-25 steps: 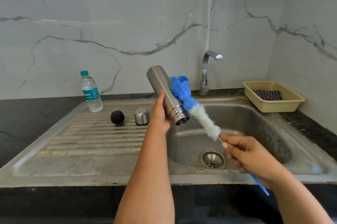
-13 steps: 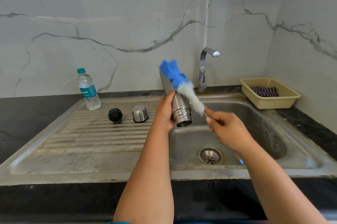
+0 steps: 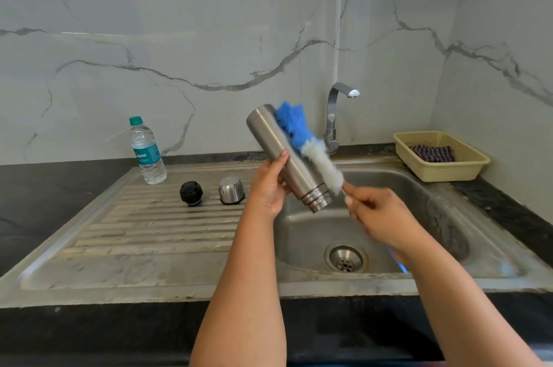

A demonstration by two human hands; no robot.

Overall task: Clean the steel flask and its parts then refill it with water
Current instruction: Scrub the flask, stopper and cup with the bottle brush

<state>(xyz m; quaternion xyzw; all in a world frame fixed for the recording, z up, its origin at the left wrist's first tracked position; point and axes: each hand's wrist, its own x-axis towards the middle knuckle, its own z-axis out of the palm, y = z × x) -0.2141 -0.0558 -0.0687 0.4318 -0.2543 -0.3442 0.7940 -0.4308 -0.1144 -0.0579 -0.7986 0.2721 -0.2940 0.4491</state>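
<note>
The steel flask [image 3: 287, 157], upright half a second ago, is now lying tilted, mouth down toward the sink basin [image 3: 425, 196], the bottle brush [image 3: 308, 145] shifting along its outer side. The left hand [image 3: 269, 187] is gripping the flask body, fingers wrapped round it; the right hand [image 3: 380, 217], blurred, is pinching the brush wire. The yellow basket [image 3: 466, 169] at the counter's far right corner is holding a striped cloth [image 3: 433, 153]. On the drainboard [image 3: 149, 232] near its far edge are standing a water bottle [image 3: 147, 151], steel cup [image 3: 231, 190] and black stopper [image 3: 191, 193].
</note>
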